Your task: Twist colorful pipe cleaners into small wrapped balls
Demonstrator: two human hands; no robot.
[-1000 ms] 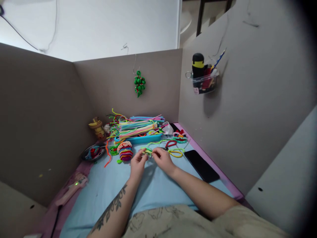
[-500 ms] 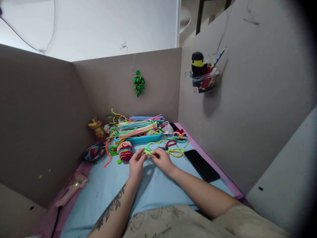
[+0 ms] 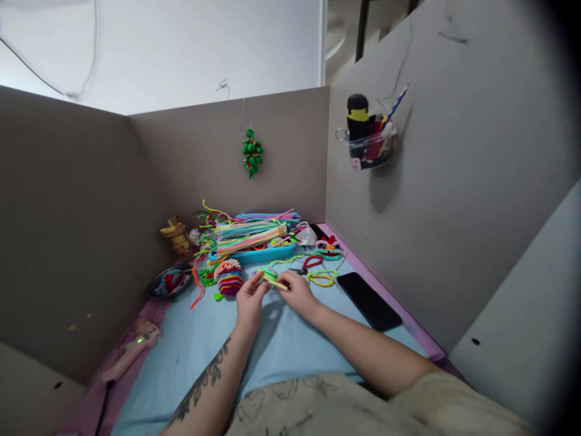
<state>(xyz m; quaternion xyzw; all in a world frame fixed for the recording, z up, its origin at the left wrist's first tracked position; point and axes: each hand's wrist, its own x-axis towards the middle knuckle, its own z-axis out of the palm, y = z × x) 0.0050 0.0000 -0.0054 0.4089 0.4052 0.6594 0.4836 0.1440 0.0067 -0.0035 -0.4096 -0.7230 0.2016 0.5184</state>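
Both hands (image 3: 272,297) pinching green pipe cleaner (image 3: 272,278) between fingertips

both hands meet over the blue mat (image 3: 190,357): the left hand (image 3: 249,301) and right hand (image 3: 297,293) pinch a yellow-green pipe cleaner (image 3: 272,279) between their fingertips. just beyond them lies a blue tray (image 3: 254,254) of pipe cleaners; a black phone (image 3: 368,301) rests right of the right hand.

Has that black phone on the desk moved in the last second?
No. The black phone lies just as before beside the yellow loop and the purple edge; only the camera shifted slightly.
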